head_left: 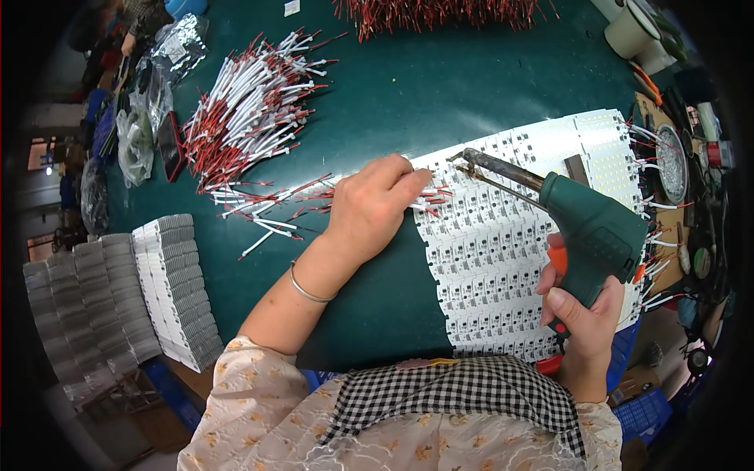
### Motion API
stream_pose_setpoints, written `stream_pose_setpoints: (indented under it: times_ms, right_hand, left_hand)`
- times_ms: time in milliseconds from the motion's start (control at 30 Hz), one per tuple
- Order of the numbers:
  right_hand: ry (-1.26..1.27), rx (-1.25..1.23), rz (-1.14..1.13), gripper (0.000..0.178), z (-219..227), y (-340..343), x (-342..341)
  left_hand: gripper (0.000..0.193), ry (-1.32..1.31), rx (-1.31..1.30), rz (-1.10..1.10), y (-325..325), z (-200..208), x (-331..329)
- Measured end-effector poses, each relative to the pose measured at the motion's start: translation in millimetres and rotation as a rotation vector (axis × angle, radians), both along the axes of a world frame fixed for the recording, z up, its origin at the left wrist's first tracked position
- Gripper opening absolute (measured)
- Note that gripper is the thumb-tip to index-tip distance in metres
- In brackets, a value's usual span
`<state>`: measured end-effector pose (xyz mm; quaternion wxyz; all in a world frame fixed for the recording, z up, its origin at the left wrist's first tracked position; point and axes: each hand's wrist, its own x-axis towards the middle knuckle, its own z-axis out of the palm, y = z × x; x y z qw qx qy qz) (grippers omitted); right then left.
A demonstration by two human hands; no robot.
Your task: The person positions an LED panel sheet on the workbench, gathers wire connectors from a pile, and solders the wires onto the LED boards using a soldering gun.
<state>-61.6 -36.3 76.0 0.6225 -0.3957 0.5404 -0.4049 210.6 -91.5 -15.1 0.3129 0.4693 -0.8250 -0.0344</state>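
Note:
My left hand (369, 202) is closed around a few short red-and-white wires (430, 206), whose ends stick out past the fingertips over the left edge of the boards. In my right hand (585, 318) is a green soldering gun (591, 228), gripped by its handle with a finger near the orange trigger. Its dark, tarnished tip points left, just above the upper part of the white LED circuit boards (479, 271), close to my left fingers. These boards lie side by side in rows, with small dark components on them. Whether the tip touches a board, I cannot tell.
A heap of red-and-white wires (251, 118) lies at the back left, with loose ones trailing toward my left hand. Stacked board strips (177, 282) stand at the left. A metal dish (670, 165) and wired board ends line the right. More red wires (440, 16) sit at the far edge.

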Motion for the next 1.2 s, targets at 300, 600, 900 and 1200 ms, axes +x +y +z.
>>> stream_pose_setpoints:
  times_ms: [300,600,900,1200]
  right_hand:
    - [-0.002,0.016,0.064,0.059,-3,1,-1]
    - [-0.022,-0.005,0.140,0.045,-10,1,5]
    - [-0.017,-0.013,0.147,0.039,-17,2,9]
    - [0.145,-0.084,0.211,0.040,-22,5,4]
  left_hand:
    - [0.043,0.067,0.007,-0.043,2,-3,0]
    - [0.040,0.112,0.052,-0.023,0,-3,-1]
    - [0.038,0.141,0.046,-0.040,-2,-6,1]
    - [0.039,0.121,0.053,-0.026,-2,-5,0]
